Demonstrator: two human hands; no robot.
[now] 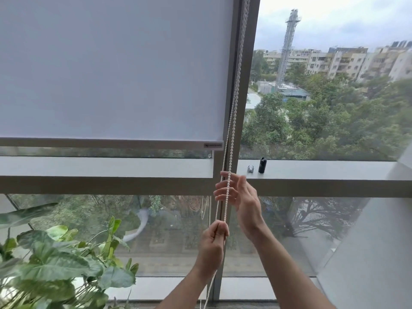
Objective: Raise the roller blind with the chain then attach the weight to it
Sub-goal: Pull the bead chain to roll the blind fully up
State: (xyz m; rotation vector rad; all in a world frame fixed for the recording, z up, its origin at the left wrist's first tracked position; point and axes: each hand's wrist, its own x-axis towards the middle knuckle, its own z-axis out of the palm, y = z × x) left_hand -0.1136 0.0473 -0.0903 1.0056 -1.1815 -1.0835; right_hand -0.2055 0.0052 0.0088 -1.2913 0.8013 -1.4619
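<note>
Here, chain [231, 121] near-vertical, slightly tilted right

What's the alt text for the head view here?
A person's left hand grips one strand of the white bead chain while the right hand, fingers straight, reaches to it higher up. The roller blind covers most of the left pane; a black cylinder and small clip sit on the ledge.

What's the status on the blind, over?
Left hand gripping chain; right hand open around it. Blind mostly down. Weight waiting on sill. Nothing blocking.
</note>
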